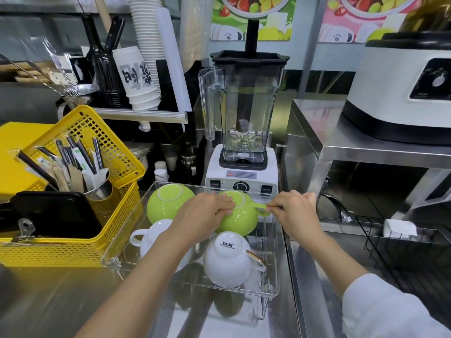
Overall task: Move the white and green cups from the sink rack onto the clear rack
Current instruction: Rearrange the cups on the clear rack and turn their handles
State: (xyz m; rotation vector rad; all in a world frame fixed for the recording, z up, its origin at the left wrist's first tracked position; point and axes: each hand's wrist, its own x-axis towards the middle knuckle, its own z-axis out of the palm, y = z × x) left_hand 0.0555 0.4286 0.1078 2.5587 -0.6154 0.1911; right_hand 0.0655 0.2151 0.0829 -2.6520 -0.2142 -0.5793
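Observation:
The clear rack (273,284) stands on the steel counter in front of me. Upside down inside it are two green cups and two white cups. My left hand (202,213) rests over the right green cup (239,220), gripping its body. My right hand (295,211) pinches that same cup's green handle. The other green cup (166,201) sits at the back left. One white cup (152,236) is partly hidden under my left forearm. The second white cup (228,259), with a gold-edged handle, sits at the front right. The black wire sink rack (405,254) lies to the right.
A blender (241,132) stands just behind the clear rack. A yellow basket (80,215) with straws and a metal cup sits to the left. A tap (334,206) and a steel shelf carrying a white machine (405,89) are on the right.

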